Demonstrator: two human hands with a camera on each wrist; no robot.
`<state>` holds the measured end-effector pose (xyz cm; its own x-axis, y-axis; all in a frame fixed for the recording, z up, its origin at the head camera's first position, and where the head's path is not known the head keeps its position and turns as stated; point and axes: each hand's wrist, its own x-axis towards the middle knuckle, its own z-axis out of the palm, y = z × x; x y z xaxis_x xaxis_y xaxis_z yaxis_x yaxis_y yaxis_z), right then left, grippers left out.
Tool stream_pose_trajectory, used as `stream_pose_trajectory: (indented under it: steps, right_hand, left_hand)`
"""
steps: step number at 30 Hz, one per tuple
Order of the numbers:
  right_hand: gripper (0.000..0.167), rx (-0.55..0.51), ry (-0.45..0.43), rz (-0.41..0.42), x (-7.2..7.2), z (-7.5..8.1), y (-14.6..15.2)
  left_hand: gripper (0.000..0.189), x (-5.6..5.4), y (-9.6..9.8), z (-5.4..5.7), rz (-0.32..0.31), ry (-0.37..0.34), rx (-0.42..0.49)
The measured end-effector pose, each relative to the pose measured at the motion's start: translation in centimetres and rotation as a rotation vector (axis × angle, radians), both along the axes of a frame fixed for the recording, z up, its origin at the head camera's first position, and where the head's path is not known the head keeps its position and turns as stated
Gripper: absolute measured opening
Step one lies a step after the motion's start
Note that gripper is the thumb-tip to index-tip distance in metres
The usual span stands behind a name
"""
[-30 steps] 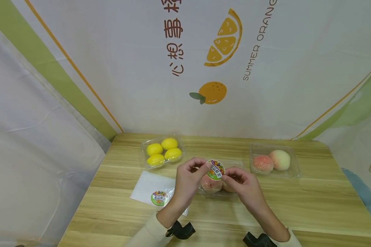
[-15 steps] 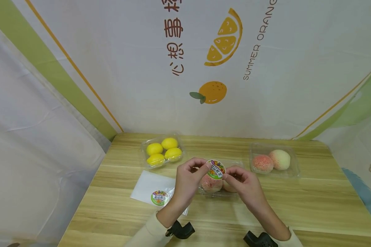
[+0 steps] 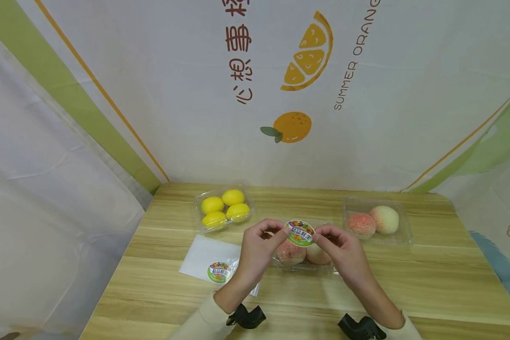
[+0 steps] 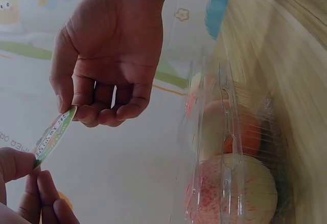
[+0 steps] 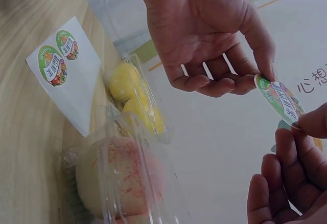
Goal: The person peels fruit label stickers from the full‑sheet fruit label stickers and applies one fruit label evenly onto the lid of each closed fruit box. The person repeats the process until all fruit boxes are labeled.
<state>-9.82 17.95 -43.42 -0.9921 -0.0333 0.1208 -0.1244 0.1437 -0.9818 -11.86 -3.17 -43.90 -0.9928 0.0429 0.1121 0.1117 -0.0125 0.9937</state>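
A round fruit sticker (image 3: 300, 233) with a printed label is stretched between both hands in the head view. My left hand (image 3: 258, 245) pinches its left edge between thumb and forefinger. The opposite edge is pinched by my right hand (image 3: 341, 250). Below the hands sits a clear plastic box of peaches (image 3: 291, 252), partly hidden by them. In the right wrist view the sticker (image 5: 280, 100) is held up in the air, apart from the peach box (image 5: 120, 178).
A white sticker sheet (image 3: 199, 255) lies left of the hands, with two round stickers showing in the right wrist view. A clear box of lemons (image 3: 226, 210) stands behind it. Another box with two peaches (image 3: 378, 221) is at the back right of the wooden table (image 3: 433, 283).
My right hand has moved slightly to the right and up, and the sticker has turned, its right edge going with that hand. My left hand has hardly moved.
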Motion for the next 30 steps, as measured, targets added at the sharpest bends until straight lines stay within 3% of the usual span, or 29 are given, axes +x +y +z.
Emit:
stream_pose_trajectory:
  steps: [12,22,30]
  right_hand:
    - [0.013,0.054,-0.005,-0.018,-0.5,0.5,1.3]
    - [0.016,0.12,-0.099,0.019,-1.4,0.0,2.1]
    - [0.016,0.176,-0.135,-0.007,-1.9,-0.5,2.3]
  left_hand:
    - [0.012,-0.3,-0.2,-0.5,-0.088,0.059,-0.135]
    - [0.01,-1.2,-0.1,-1.4,-0.139,0.108,-0.244]
    - [0.011,-2.0,0.0,-2.3,-0.167,0.133,-0.363]
